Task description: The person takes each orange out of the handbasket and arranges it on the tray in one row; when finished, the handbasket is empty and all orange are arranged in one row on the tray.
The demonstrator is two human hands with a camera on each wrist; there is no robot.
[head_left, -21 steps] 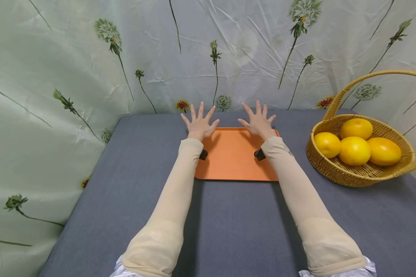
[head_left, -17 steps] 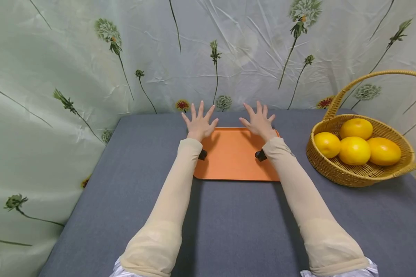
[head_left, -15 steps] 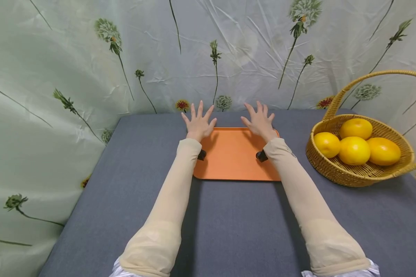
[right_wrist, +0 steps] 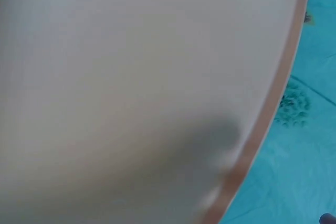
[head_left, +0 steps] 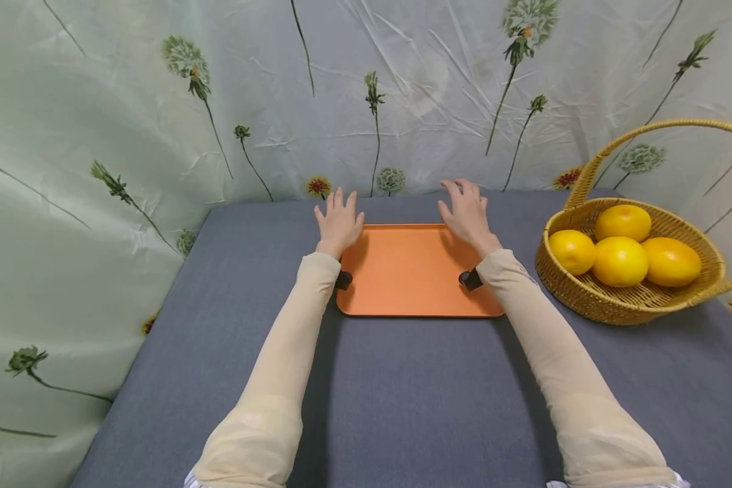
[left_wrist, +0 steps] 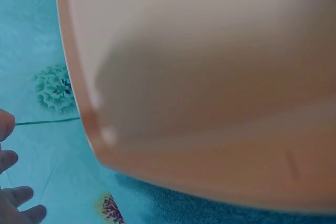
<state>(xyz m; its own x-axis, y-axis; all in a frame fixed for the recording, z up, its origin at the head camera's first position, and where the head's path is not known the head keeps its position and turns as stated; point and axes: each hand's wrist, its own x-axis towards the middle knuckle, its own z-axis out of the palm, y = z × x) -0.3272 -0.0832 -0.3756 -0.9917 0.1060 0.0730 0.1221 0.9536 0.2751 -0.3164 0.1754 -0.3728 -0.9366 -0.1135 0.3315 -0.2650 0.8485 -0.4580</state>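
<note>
An orange rectangular tray lies flat on the grey cloth-covered table, with nothing on it. Over its far left corner hovers my left hand, fingers pointing away and loosely bent. My right hand is above the far right corner in a similar pose, its fingers slightly bent. Neither hand holds anything. In the left wrist view the tray fills most of the picture, and left fingertips show beyond its rim. The right wrist view has the tray close up, with a single fingertip at the corner.
A wicker basket with a tall handle stands to the right, holding several yellow-orange round fruits. A pale curtain printed with flowers hangs behind and left of the table. Small black wrist cameras sit under both wrists.
My hands have moved apart, the left one leftward and slightly nearer, the right one rightward. Their widely spread fingers have drawn in and bent a little. More of the tray shows between the arms.
</note>
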